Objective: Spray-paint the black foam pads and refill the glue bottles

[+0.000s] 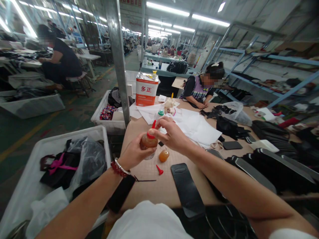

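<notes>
My left hand (pixel 134 149) is wrapped round a clear bottle (pixel 149 143) of amber liquid, held upright over the table. On top of the bottle sits a red nozzle cap (pixel 151 132). The fingers of my right hand (pixel 170 132) close on that cap from the right side. Below the hands, a small amber container (pixel 163 155) stands on the table. Nearer to me lies a loose red nozzle tip (pixel 159 170). Just behind my fingers shows a bottle with a green cap (pixel 161 113), partly hidden.
A long black panel (pixel 185 186) lies on the brown table (pixel 144 189). White sheets (pixel 196 127) and a red-and-white can (pixel 146 89) are further back. A metal post (pixel 119 59) rises at the left edge, beside white bins (pixel 37 146). A co-worker (pixel 203 84) sits across the table.
</notes>
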